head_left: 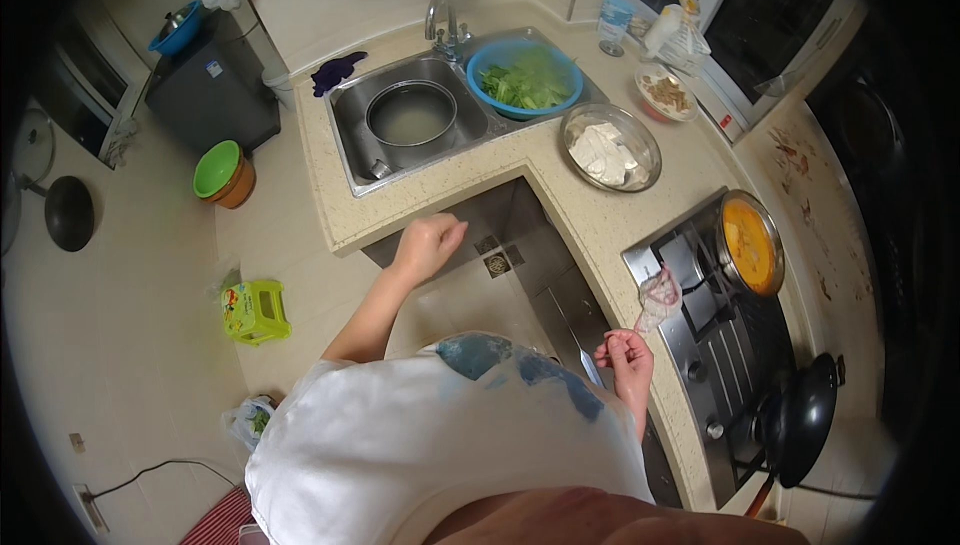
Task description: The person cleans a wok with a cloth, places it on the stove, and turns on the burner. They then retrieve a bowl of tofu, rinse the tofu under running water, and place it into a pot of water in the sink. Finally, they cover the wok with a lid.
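Observation:
My left hand (430,245) is closed in a loose fist above the floor, in front of the counter's inner edge; its inside is hidden. Over the counter edge near the stove, my right hand (628,357) has its fingers curled and thumb pressed in; I cannot make out what they hold. Just beyond its fingertips a crumpled, see-through pinkish bag (660,301) rests at the edge of the gas stove (700,345). A slim bluish-white strip (590,367) shows beside the right hand; its kind is unclear.
A metal pot (411,113) sits in the sink (345,160), beside a blue basin (573,95) of leafy greens. A bowl of white chunks (604,153) stands on the counter. The stove bears a pan of orange liquid (750,245) and a black wok (812,420). A green stool (258,311) is at left.

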A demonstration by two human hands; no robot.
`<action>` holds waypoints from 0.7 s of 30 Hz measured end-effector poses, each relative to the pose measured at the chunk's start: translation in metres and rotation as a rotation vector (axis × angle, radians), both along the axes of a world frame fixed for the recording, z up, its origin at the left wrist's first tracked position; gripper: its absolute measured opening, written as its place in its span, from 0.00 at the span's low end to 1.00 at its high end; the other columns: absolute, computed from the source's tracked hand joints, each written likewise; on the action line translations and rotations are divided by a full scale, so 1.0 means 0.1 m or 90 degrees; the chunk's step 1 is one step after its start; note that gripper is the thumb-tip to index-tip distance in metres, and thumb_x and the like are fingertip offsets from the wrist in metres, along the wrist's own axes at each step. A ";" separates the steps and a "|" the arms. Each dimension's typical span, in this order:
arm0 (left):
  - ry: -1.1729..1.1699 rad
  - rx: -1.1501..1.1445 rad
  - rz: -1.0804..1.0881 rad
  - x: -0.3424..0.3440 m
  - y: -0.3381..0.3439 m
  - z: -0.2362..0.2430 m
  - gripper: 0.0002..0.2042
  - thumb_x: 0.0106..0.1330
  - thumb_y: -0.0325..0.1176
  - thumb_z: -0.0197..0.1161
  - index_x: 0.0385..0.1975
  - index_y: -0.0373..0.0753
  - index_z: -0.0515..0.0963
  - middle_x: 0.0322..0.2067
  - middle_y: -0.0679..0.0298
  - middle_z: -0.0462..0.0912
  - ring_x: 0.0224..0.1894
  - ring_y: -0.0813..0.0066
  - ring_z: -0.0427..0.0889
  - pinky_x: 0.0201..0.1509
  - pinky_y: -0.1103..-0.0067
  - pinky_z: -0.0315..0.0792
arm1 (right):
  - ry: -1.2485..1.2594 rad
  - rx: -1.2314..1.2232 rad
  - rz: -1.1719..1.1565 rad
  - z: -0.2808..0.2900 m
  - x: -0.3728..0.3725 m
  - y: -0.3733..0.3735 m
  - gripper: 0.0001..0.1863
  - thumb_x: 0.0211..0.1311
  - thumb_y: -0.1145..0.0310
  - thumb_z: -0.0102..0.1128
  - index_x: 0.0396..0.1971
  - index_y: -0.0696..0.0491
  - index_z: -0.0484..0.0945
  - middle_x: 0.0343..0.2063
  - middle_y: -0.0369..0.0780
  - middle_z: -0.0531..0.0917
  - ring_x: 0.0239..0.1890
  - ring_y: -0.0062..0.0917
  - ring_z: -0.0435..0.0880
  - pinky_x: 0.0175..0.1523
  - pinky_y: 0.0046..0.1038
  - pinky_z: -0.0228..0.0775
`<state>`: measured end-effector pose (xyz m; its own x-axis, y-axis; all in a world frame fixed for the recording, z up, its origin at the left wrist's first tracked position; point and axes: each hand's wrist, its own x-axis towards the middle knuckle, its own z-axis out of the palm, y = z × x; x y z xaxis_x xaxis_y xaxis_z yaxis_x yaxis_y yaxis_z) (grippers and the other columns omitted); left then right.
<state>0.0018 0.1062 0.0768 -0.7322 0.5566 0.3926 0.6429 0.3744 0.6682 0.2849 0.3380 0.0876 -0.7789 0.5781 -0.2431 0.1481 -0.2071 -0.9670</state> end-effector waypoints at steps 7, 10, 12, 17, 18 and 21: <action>-0.001 0.148 0.102 -0.58 0.00 0.38 0.06 0.59 0.26 0.59 0.35 0.34 0.76 0.29 0.59 0.79 0.29 0.70 0.77 0.30 0.79 0.70 | -0.003 -0.009 -0.009 -0.07 -0.25 0.23 0.05 0.63 0.72 0.54 0.35 0.57 0.75 0.23 0.34 0.79 0.25 0.14 0.76 0.30 0.15 0.67; 0.027 0.206 0.094 -1.14 0.04 0.63 0.10 0.58 0.25 0.60 0.41 0.33 0.76 0.32 0.64 0.80 0.29 0.81 0.76 0.31 0.84 0.68 | -0.004 -0.012 -0.041 -0.11 -0.40 0.28 0.04 0.62 0.72 0.54 0.34 0.56 0.75 0.22 0.34 0.78 0.25 0.14 0.76 0.30 0.14 0.67; 0.043 0.188 0.093 -1.72 0.12 0.81 0.10 0.59 0.27 0.61 0.39 0.33 0.77 0.33 0.63 0.80 0.30 0.80 0.76 0.31 0.84 0.69 | 0.007 0.010 -0.071 -0.13 -0.55 0.32 0.04 0.62 0.72 0.55 0.34 0.56 0.75 0.22 0.34 0.78 0.25 0.14 0.76 0.29 0.15 0.66; 0.164 0.189 0.091 -3.23 0.59 1.03 0.10 0.61 0.32 0.59 0.37 0.32 0.78 0.33 0.58 0.82 0.34 0.73 0.80 0.38 0.80 0.73 | -0.022 0.006 -0.151 -0.14 -0.88 0.26 0.05 0.62 0.71 0.56 0.35 0.56 0.75 0.22 0.34 0.79 0.25 0.15 0.76 0.29 0.15 0.68; 0.133 0.152 0.104 -3.51 0.71 1.05 0.12 0.60 0.34 0.60 0.38 0.32 0.78 0.34 0.56 0.82 0.35 0.69 0.81 0.38 0.77 0.73 | -0.072 -0.002 -0.175 -0.15 -0.93 0.23 0.06 0.62 0.71 0.56 0.35 0.56 0.75 0.23 0.34 0.79 0.25 0.15 0.76 0.29 0.15 0.68; 0.095 0.114 0.078 -4.41 1.18 1.14 0.16 0.57 0.38 0.60 0.40 0.32 0.76 0.37 0.52 0.81 0.37 0.60 0.81 0.39 0.72 0.73 | -0.026 -0.021 -0.136 -0.20 -1.14 0.15 0.07 0.62 0.69 0.56 0.36 0.56 0.75 0.23 0.34 0.79 0.26 0.15 0.77 0.30 0.15 0.68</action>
